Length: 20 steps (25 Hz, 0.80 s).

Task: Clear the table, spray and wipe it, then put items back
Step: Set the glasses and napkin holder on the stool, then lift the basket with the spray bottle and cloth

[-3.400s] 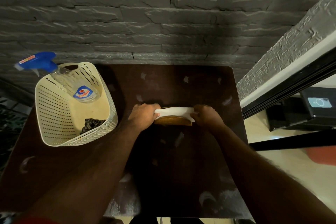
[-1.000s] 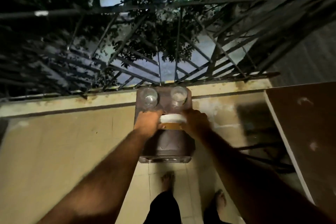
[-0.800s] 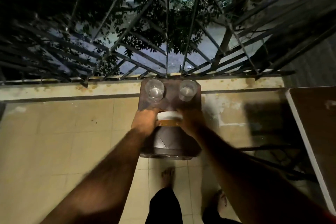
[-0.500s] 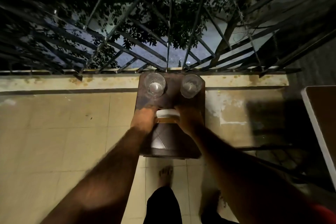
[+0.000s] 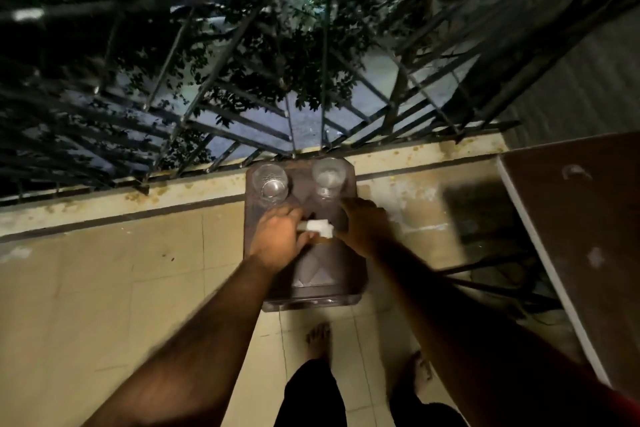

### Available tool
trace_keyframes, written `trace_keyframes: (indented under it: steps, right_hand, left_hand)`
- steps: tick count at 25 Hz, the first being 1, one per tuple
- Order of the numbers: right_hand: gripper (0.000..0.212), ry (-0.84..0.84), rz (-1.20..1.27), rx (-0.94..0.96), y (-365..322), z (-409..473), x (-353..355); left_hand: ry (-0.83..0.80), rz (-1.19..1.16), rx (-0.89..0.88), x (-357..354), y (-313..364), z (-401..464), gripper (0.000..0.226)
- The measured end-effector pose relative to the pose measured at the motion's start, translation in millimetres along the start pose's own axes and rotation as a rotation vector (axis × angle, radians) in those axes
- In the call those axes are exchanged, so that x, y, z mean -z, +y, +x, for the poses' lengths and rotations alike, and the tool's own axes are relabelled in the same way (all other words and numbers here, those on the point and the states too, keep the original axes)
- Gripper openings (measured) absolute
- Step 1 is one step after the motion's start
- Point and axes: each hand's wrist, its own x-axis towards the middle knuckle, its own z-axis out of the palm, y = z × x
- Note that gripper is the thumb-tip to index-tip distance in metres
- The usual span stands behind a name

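Moved: both hands lower on the stool (image 5: 323, 274), napkins (image 5: 319, 227) now smaller between them.
Glasses: two (image 5: 269, 180) (image 5: 328, 176) at stool's far edge, contents unclear.
Hands: left hand (image 5: 277, 236) pinches napkins; right hand (image 5: 363, 224) curled beside them, grip unclear.

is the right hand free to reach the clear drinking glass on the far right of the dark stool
Probably not yet: the right hand seems to hold the white napkin stack together with the left hand. The clear drinking glass stands just beyond it, nothing between.

I see two glasses, one (image 5: 269, 181) left, one (image 5: 328, 176) right, at the stool's (image 5: 329, 274) far end by the railing (image 5: 242, 121); napkins (image 5: 318, 227) lie nearer me, tabletop (image 5: 588, 218) to the right.
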Motion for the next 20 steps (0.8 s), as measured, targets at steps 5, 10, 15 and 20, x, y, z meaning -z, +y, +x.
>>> trace_keyframes:
  steps: [5, 10, 15, 20]
  right_hand:
    - [0.052, 0.157, 0.090, -0.200, 87.5, -79.6, 100.5]
    - [0.044, 0.329, 0.175, -0.426, 205.8, -184.8, 180.0]
    - [0.045, 0.517, 0.213, -0.687, 330.8, -312.3, 209.7]
    - [0.047, 0.514, 0.307, -0.837, 393.4, -385.6, 201.2]
  left_hand:
    - [0.024, -0.020, -0.237, 53.7, 144.1, 22.5, 0.042]
    - [0.034, -0.014, -0.555, 63.7, 316.0, 43.9, 0.044]
    - [-0.004, 0.005, -0.793, 27.4, 501.4, 24.3, 0.045]
    - [-0.106, 0.014, -0.871, -10.3, 599.8, 3.6, 0.046]
